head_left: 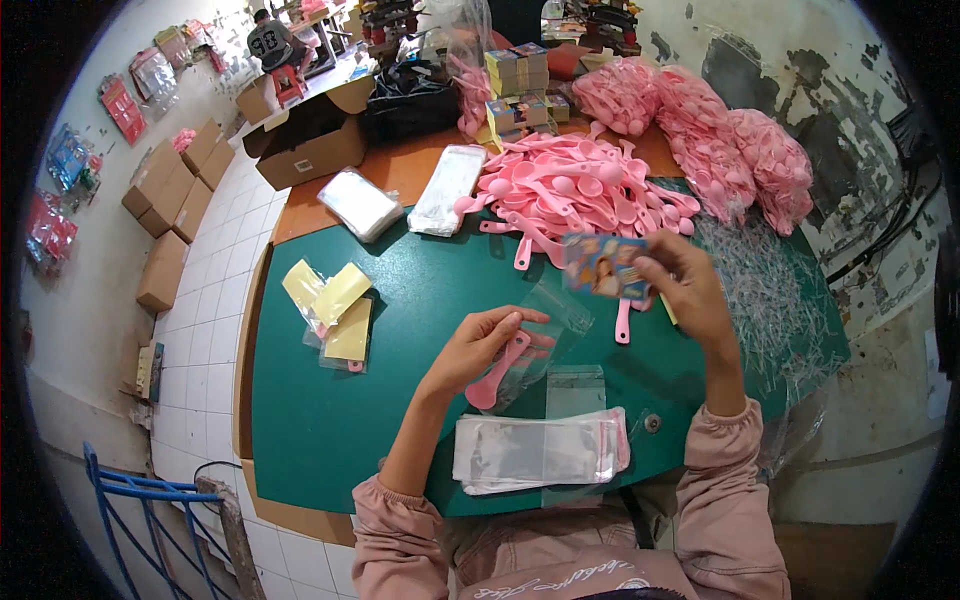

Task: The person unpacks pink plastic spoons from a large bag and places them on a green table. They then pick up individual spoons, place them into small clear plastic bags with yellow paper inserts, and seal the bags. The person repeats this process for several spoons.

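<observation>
My left hand (478, 347) is closed on a clear plastic bag (566, 318) and a pink measuring spoon (490, 385). The spoon's bowl points toward me; whether it lies fully inside the bag I cannot tell. Up and to the right, my right hand (688, 290) pinches a colourful printed card (603, 267), slightly blurred, in front of the spoon pile. Below both hands, a stack of flat clear bags (510, 455) lies near the table's front edge. One pink spoon (623, 322) rests on the green tabletop (400, 430) under the card.
A large heap of pink spoons (580, 180) covers the back middle, with bagged spoons (705, 140) behind. Bundled cards (517, 72) stand there too. Left are packs with yellow cards (345, 300), bag stacks (358, 203) and a carton (310, 140). Clear scraps (765, 290) spread right.
</observation>
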Demonstrator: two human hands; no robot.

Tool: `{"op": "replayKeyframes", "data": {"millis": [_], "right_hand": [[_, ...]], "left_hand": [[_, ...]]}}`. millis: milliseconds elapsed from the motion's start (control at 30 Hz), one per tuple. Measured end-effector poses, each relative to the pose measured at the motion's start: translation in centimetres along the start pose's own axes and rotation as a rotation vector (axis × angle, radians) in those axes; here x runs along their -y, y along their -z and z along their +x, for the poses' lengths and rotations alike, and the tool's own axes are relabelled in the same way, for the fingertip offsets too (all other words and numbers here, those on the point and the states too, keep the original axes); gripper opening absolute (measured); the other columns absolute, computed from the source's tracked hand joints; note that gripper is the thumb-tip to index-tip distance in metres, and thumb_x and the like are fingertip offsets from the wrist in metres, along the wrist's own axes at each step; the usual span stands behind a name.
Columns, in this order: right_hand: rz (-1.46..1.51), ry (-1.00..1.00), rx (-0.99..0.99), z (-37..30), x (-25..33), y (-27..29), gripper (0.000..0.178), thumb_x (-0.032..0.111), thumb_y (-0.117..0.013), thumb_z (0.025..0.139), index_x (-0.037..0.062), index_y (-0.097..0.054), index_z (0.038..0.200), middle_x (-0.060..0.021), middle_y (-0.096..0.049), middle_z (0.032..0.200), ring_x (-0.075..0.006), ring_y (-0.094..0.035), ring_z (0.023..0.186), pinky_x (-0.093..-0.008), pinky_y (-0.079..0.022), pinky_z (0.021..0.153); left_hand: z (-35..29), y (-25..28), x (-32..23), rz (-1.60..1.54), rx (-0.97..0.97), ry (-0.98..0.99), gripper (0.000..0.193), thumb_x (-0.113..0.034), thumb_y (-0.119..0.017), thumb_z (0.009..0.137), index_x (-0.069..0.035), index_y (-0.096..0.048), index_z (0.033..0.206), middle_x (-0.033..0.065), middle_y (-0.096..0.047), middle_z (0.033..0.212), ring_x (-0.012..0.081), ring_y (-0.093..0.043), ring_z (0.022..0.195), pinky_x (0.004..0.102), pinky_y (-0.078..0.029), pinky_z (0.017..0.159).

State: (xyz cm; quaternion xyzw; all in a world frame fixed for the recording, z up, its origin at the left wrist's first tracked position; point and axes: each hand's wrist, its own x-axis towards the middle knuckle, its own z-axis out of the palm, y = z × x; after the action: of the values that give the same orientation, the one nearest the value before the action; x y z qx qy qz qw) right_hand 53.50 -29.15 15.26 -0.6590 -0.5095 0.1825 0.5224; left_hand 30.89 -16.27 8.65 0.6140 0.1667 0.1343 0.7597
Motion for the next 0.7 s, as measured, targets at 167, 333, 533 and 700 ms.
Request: {"op": "replayKeyframes", "data": {"millis": [167, 333, 533, 700], "right_hand": [[-0.070, -0.097, 0.310, 0.2, -1.1, -1.3, 0.019, 0.011, -0.052, 0.087, 0.0032, -0.050, 0.104, -0.0002, -0.053, 0.070, -0.0052, -0.050, 0.057, -0.0214, -0.042, 0.044], [-0.772, 0.198, 0.095, -0.3, -3.6, -0.9, 0.015, 0.006, -0.049, 0.084, 0.0028, -0.049, 0.098, -0.0158, -0.058, 0.069, -0.0291, -0.060, 0.064, -0.0382, -0.044, 0.054], [-1.154, 0.097, 0.029, -0.1, -3.0, -0.4, 0.017, 0.004, -0.050, 0.082, 0.0020, -0.048, 0.098, -0.0185, -0.060, 0.075, -0.0307, -0.060, 0.065, -0.0390, -0.045, 0.057], [0.045, -0.065, -0.005, -0.5, -0.8, -1.4, 0.013, 0.005, -0.054, 0.083, 0.0020, -0.052, 0.096, -0.0121, -0.060, 0.071, -0.0126, -0.056, 0.052, -0.0255, -0.044, 0.044]], "left_hand": [[-0.1, -0.2, -0.3, -0.045, 0.005, -0.035, 0.035, -0.024, -0.036, 0.096, 0.003, -0.052, 0.111, 0.0169, -0.062, 0.094, 0.0222, -0.062, 0.085, 0.0316, -0.052, 0.075], [-0.1, -0.1, 0.1, -0.037, 0.019, -0.058, 0.033, -0.022, -0.037, 0.095, 0.003, -0.052, 0.110, 0.0151, -0.063, 0.092, 0.0207, -0.063, 0.083, 0.0292, -0.051, 0.073], [-0.2, 0.1, -0.2, 0.039, -0.005, -0.053, 0.031, -0.021, -0.039, 0.095, 0.003, -0.054, 0.109, 0.0128, -0.063, 0.091, 0.0182, -0.062, 0.082, 0.0276, -0.051, 0.071], [0.0, 0.0, 0.0, 0.066, -0.033, -0.023, 0.031, -0.021, -0.040, 0.095, 0.003, -0.054, 0.108, 0.0129, -0.063, 0.091, 0.0183, -0.062, 0.083, 0.0286, -0.050, 0.072]]}}
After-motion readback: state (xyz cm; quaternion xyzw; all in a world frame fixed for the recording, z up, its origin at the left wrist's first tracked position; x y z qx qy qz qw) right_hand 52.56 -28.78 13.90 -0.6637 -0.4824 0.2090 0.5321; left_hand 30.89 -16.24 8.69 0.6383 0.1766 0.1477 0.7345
